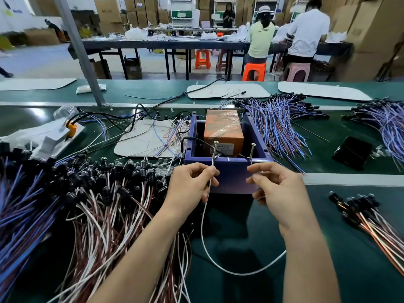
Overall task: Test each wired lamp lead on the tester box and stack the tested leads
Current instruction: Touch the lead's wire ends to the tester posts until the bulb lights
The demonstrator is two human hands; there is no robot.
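At tester box [227, 173] | left hand [192, 182], right hand [277, 186] pinch white lead [240, 274]

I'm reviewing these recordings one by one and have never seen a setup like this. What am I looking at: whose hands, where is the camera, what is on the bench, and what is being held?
There is no machine here. A person works with bare hands, and the single picture comes from a camera worn on their head, looking forward and down. The left hand and right hand each pinch one end of a white wire that loops down between them. The ends are held up by the left screw and right screw, which stand on the front rim of a purple box. The box holds an orange block wrapped in film and is probably the tester. On the green bench lie a big pile of leads on the left, a small stack on the right, and a black phone.
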